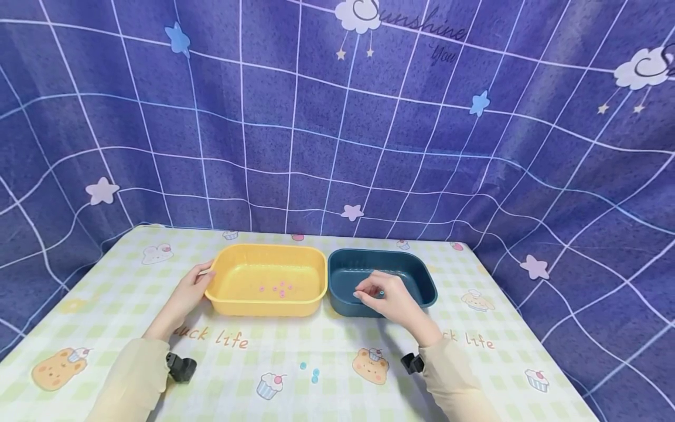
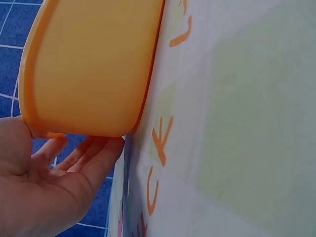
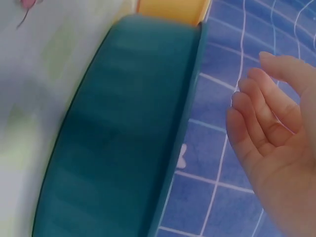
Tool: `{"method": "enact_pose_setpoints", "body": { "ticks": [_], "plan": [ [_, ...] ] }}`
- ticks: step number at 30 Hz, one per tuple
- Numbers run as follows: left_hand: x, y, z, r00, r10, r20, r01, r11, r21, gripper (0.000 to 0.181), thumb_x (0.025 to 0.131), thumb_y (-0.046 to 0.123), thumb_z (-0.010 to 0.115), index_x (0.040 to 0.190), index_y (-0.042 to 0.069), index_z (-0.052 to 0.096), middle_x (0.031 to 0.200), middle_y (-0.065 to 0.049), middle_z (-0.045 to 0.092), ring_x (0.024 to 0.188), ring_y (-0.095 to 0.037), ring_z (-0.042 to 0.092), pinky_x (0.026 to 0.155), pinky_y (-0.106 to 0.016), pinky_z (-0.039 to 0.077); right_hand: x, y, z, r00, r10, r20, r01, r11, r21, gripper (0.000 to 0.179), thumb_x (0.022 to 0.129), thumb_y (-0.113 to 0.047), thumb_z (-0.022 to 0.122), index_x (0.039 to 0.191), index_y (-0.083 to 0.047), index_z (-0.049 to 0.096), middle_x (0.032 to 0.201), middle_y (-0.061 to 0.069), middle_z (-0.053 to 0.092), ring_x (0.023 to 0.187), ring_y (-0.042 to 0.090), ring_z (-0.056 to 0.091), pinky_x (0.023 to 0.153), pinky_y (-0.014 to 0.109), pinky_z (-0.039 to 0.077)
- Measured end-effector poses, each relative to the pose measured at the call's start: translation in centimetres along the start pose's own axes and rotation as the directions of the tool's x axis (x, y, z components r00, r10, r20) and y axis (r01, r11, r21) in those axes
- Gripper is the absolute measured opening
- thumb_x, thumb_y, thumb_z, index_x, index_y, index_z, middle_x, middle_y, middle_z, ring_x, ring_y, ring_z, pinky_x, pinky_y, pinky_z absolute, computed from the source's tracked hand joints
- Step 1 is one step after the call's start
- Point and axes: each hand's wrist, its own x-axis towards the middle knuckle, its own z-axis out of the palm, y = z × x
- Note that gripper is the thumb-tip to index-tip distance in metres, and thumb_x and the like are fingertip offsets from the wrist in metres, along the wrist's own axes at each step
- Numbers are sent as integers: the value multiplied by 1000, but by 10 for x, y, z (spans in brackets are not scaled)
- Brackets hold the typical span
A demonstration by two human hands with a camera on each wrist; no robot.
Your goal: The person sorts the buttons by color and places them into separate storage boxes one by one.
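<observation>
My left hand [image 1: 194, 288] holds the left end of a yellow plastic basin [image 1: 263, 308]. In the left wrist view the thumb is at its rim and the fingertips touch the end wall. Several small pink beads [image 1: 282, 295] lie on the basin's floor. Over the dark teal basin [image 1: 354, 309] hovers my right hand [image 1: 387, 295], fingers loosely bent; no item shows between thumb and fingertips. Beside that hand a small blue bead [image 1: 382, 292] shows against the teal basin. Nearer me on the table lie three blue beads [image 1: 315, 372].
The two basins stand side by side on a table with a checked, printed cloth [image 1: 227, 369]. Behind and to the right hangs a blue curtain [image 1: 327, 129] with white grid lines. Black wrist mounts [image 1: 181, 368] sit on both forearms.
</observation>
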Motion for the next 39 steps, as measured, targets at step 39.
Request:
{"method": "enact_pose_setpoints", "body": {
  "ticks": [39],
  "plan": [
    [-1,2,1,1000,-3,-11,3,1000,0,60,103,36,30,148,1,15,142,-33,33,125,-45,43,85,-28,55,-11,-50,54,959,-29,283,-16,987,157,13,87,-17,67,96,-8,69,80,-5,62,75,7,58,65,27,56]
  ]
}}
